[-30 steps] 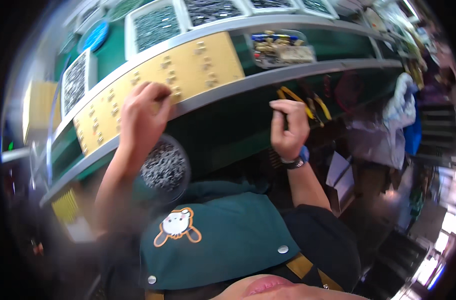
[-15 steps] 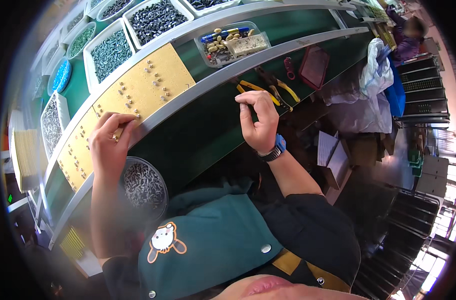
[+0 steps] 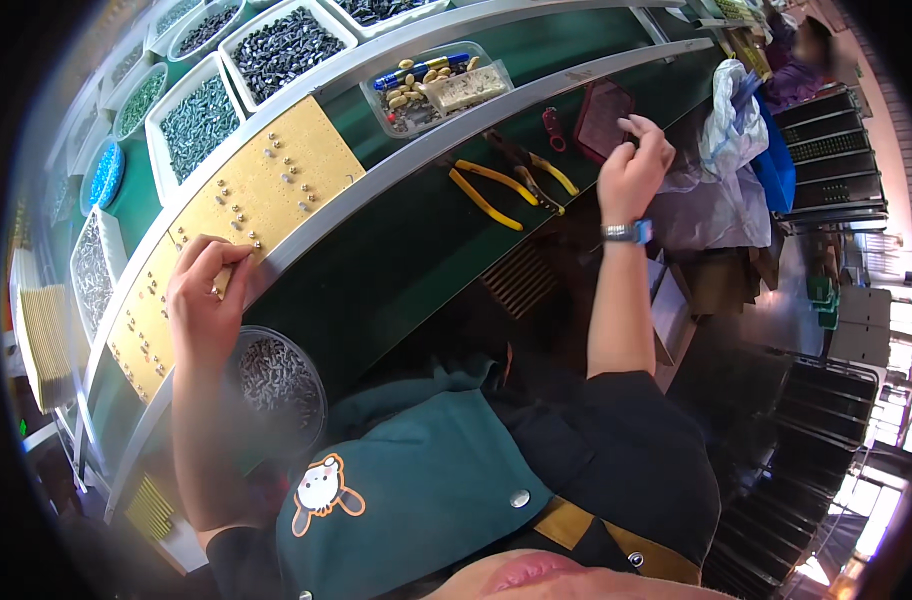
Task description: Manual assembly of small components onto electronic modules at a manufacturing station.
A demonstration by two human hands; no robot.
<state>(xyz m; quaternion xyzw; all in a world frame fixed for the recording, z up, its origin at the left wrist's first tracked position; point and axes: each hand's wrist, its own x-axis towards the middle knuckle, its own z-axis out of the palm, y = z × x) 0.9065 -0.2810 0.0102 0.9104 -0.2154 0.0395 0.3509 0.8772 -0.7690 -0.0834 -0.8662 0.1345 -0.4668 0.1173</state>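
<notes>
My left hand (image 3: 204,300) is at the lower edge of a yellow board (image 3: 321,135) dotted with small metal parts (image 3: 238,208). Its thumb and fingers are pinched together beside one of those parts; whatever they hold is hidden. My right hand (image 3: 636,170), watch on the wrist, is raised beside a dark red tray (image 3: 601,115). Its fingers are curled in with the thumb against them, and I cannot make out anything between them. Yellow-handled pliers (image 3: 491,200) and another yellow-handled cutting tool (image 3: 551,175) lie on the green bench to the left of that hand.
A metal rail (image 3: 326,190) runs along the board. Beyond it stand white bins of black parts (image 3: 286,55) and teal parts (image 3: 201,130), and a clear box (image 3: 441,88) of odds and ends. A round tub of small metal pieces (image 3: 276,385) sits near my left forearm. Plastic bags (image 3: 726,130) hang at right.
My right hand has swung right, from above the pliers to the dark red tray, uncovering the yellow handles. The left hand stays pinched at the board. The whole view has shifted slightly.
</notes>
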